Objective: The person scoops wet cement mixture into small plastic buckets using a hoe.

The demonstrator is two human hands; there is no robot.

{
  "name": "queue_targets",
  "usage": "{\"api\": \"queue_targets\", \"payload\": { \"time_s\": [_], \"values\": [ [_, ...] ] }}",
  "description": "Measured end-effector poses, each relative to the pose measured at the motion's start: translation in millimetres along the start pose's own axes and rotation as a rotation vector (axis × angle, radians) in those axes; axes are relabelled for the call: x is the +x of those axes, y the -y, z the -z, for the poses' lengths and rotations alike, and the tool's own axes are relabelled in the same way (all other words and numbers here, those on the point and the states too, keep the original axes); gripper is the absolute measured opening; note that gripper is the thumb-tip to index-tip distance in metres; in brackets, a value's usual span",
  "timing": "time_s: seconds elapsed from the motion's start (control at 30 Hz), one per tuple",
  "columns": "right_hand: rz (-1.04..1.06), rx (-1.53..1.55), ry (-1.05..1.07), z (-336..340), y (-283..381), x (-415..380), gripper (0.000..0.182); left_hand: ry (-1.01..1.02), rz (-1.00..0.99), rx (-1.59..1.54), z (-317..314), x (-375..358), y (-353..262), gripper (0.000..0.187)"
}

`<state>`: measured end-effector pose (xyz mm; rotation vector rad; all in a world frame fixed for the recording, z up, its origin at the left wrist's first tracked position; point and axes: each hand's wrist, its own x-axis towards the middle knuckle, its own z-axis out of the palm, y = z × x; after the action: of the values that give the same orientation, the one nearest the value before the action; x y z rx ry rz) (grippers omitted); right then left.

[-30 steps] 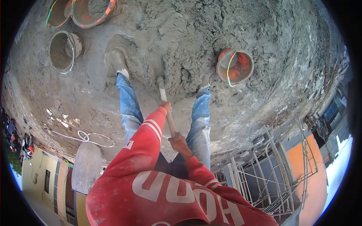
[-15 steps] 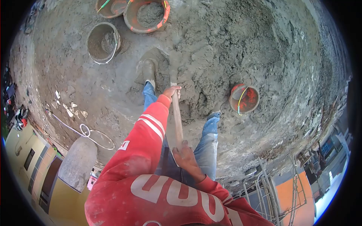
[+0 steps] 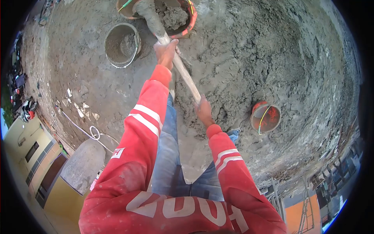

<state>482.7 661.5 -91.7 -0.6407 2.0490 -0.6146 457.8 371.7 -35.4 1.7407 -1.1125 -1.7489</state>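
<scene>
My left hand [image 3: 165,51] is wrapped round the upper part of a pale wooden shovel handle [image 3: 186,76], close to the mortar-caked end. Lower down, my right hand [image 3: 203,111] grips the handle near its butt. The shovel's grey head [image 3: 150,17] is tilted sideways at the edge of an orange-rimmed bucket [image 3: 191,24], its blade shape hard to make out. Wet mortar [image 3: 175,17] lies heaped in that bucket. Left of the shovel stands a bucket with a white handle [image 3: 136,46], some mortar at its bottom.
A wide spread of wet mortar [image 3: 249,58] covers the ground ahead and to the right. An orange bucket with a yellow handle [image 3: 265,117] stands at the right. At the left lie a hose [image 3: 93,134] and broken pieces [image 3: 80,112]. Another bucket [image 3: 126,9] stands at the top.
Both hands have moved forward with the shovel, its head swinging up from the ground to the orange-rimmed bucket. More mortar is now in that bucket.
</scene>
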Motion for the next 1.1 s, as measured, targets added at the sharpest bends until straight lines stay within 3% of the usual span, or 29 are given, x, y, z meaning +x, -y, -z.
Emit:
{"api": "queue_targets", "payload": {
  "time_s": [0.13, 0.27, 0.6, 0.67, 0.7, 0.83, 0.93, 1.0, 1.1],
  "values": [
    [0.093, 0.03, 0.086, 9.4, 15.7, -13.8, 0.041, -0.052, -0.059, -0.152, 20.7, -37.9, -32.6, 0.025],
    [0.044, 0.012, 0.114, 4.0, 1.7, -49.9, 0.042, -0.069, 0.041, -0.223, 43.5, -62.2, -5.8, 0.027],
    [-0.134, -0.138, 0.291, -34.9, -112.0, -75.3, 0.039, -0.211, 0.136, -0.172, 48.2, -39.8, 203.6, 0.018],
    [-0.156, -0.085, 0.345, -37.9, -125.6, -101.2, 0.038, -0.181, 0.182, -0.01, 43.0, -50.8, 251.2, 0.015],
    [-0.183, -0.071, 0.358, -47.4, -137.4, -125.1, 0.042, -0.19, 0.223, 0.146, 47.7, -55.6, 283.5, 0.031],
    [-0.462, -0.102, 0.474, -20.7, -111.3, -198.7, 0.051, -0.232, 0.328, 0.384, 43.7, -116.7, 326.6, 0.03],
    [-0.454, -0.137, 0.422, -11.0, -103.9, -249.5, 0.052, -0.195, 0.451, 0.435, 49.1, -150.6, 369.3, 0.031],
    [-0.517, -0.144, 0.428, 0.3, -101.7, -268.5, 0.055, -0.071, 0.652, 0.434, 50.6, -170.1, 412.3, 0.029],
    [-0.608, -0.106, 0.465, 20.7, -96.7, -276.6, 0.055, -0.047, 0.747, 0.524, 27.2, -207.5, 426.2, 0.023]
  ]
}}
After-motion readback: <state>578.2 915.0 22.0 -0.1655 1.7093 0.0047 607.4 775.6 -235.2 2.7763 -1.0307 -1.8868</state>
